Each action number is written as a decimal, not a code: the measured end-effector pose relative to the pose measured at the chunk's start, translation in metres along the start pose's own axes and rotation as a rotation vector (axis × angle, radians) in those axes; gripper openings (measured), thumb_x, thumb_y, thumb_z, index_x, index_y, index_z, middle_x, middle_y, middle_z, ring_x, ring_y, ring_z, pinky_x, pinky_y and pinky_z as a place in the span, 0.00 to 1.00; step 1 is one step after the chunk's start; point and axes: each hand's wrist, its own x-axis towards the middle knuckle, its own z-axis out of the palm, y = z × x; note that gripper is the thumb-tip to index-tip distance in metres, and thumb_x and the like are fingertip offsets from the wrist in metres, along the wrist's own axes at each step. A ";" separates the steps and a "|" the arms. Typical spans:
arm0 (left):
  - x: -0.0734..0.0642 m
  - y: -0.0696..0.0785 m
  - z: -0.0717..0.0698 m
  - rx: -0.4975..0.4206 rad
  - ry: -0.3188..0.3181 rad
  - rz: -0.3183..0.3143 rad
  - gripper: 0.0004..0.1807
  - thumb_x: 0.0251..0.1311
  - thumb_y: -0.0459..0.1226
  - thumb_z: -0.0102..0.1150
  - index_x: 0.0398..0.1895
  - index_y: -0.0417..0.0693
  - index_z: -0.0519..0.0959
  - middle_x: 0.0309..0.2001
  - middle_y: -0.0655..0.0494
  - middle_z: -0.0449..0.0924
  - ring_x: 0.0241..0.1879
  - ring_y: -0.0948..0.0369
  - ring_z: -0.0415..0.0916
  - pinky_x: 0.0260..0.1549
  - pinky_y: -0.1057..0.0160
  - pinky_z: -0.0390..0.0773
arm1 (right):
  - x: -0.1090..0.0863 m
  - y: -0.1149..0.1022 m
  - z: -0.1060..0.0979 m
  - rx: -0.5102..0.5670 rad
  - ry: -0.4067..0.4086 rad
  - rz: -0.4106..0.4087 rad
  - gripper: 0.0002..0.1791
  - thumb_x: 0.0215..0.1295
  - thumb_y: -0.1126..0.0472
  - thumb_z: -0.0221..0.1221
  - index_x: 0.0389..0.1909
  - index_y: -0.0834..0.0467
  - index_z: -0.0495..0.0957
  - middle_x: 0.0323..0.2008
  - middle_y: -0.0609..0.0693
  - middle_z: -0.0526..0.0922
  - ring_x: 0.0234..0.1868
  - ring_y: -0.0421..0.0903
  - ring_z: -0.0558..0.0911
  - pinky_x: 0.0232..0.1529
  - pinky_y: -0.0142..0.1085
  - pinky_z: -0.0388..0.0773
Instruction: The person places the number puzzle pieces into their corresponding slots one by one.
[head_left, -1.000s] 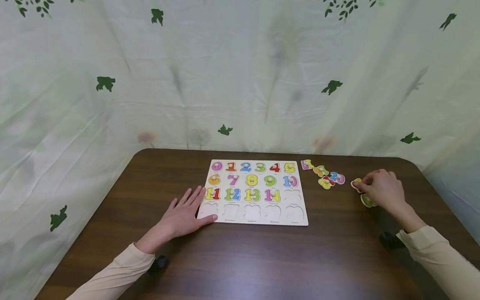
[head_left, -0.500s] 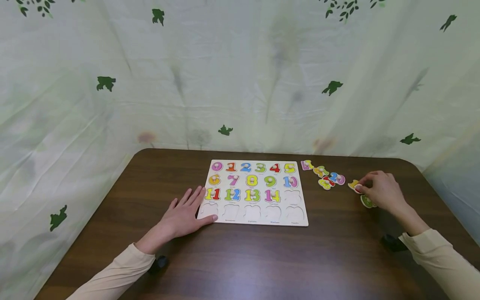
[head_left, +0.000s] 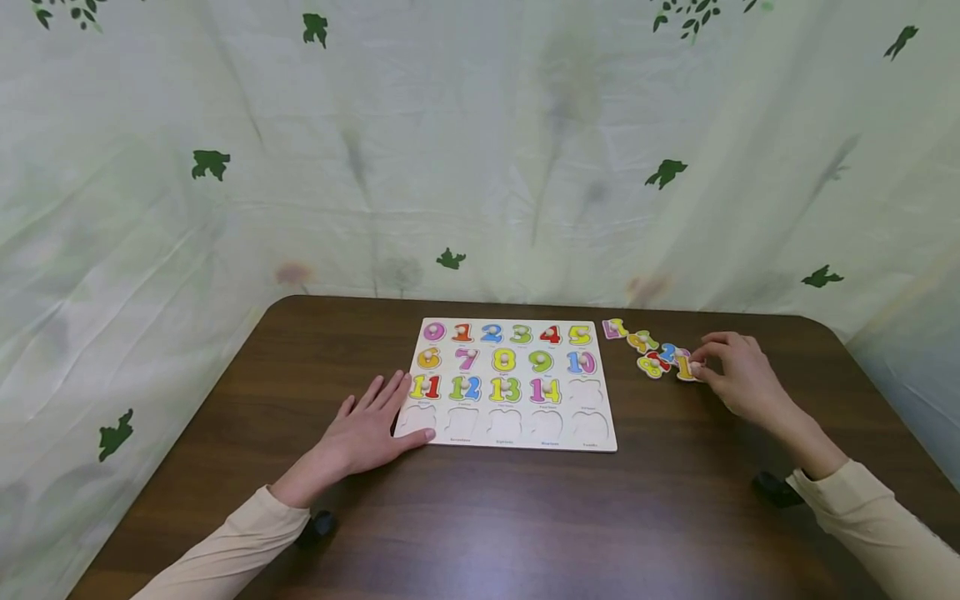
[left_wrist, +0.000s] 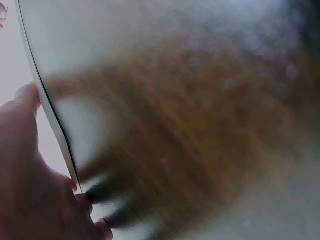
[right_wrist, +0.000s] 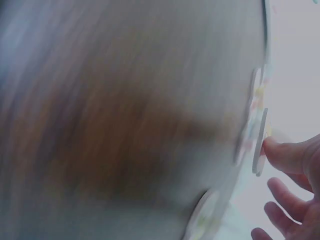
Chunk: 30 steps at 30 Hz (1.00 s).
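My left hand (head_left: 367,429) lies flat with spread fingers on the left edge of a white number puzzle board (head_left: 480,406). Knobbed number pieces from 0 to 14 fill the upper rows of the board; the recess right of 14 and the bottom row hold no pieces. To the right, my right hand (head_left: 742,375) pinches a number puzzle piece (head_left: 684,367) with a yellow 1 between thumb and fingers. Its second digit is hidden by the fingertips. In the right wrist view this piece (right_wrist: 260,142) is tilted on edge, above the table.
Several loose pieces lie between board and right hand: a pink-yellow piece (head_left: 615,329), an orange-green piece (head_left: 642,341), a yellow-red piece (head_left: 653,365) and a partly covered blue piece (head_left: 667,353). A greenish piece (right_wrist: 202,220) shows low in the right wrist view. A patterned curtain (head_left: 495,167) hangs behind the table.
My right hand has lifted the piece from the right side and carried it left, over the blue-purple piece, turning it on the way. The left hand has stayed still.
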 end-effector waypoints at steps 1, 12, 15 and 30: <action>0.000 0.000 0.000 0.001 0.000 -0.001 0.57 0.57 0.72 0.47 0.79 0.48 0.47 0.78 0.46 0.44 0.76 0.43 0.39 0.65 0.31 0.44 | 0.001 -0.004 0.001 0.013 0.000 -0.013 0.04 0.60 0.69 0.66 0.34 0.66 0.83 0.50 0.71 0.74 0.55 0.74 0.64 0.55 0.66 0.56; 0.001 -0.002 0.001 0.004 0.001 -0.004 0.57 0.56 0.72 0.47 0.79 0.48 0.47 0.78 0.48 0.43 0.76 0.44 0.38 0.65 0.32 0.44 | 0.008 -0.048 0.018 0.101 -0.014 -0.150 0.05 0.58 0.69 0.68 0.34 0.58 0.84 0.52 0.65 0.76 0.53 0.65 0.69 0.49 0.56 0.64; 0.001 -0.001 0.001 -0.001 -0.001 -0.002 0.57 0.56 0.72 0.47 0.79 0.48 0.47 0.78 0.47 0.43 0.76 0.44 0.39 0.65 0.32 0.43 | 0.010 -0.061 0.025 0.112 -0.025 -0.167 0.06 0.58 0.68 0.69 0.34 0.56 0.84 0.53 0.64 0.76 0.55 0.64 0.69 0.50 0.57 0.65; 0.002 -0.002 0.000 0.001 -0.005 -0.001 0.57 0.56 0.73 0.47 0.79 0.48 0.47 0.78 0.47 0.43 0.76 0.43 0.39 0.65 0.31 0.44 | 0.024 -0.099 0.050 0.105 -0.144 -0.221 0.06 0.57 0.65 0.70 0.32 0.52 0.84 0.53 0.58 0.77 0.58 0.58 0.71 0.58 0.55 0.66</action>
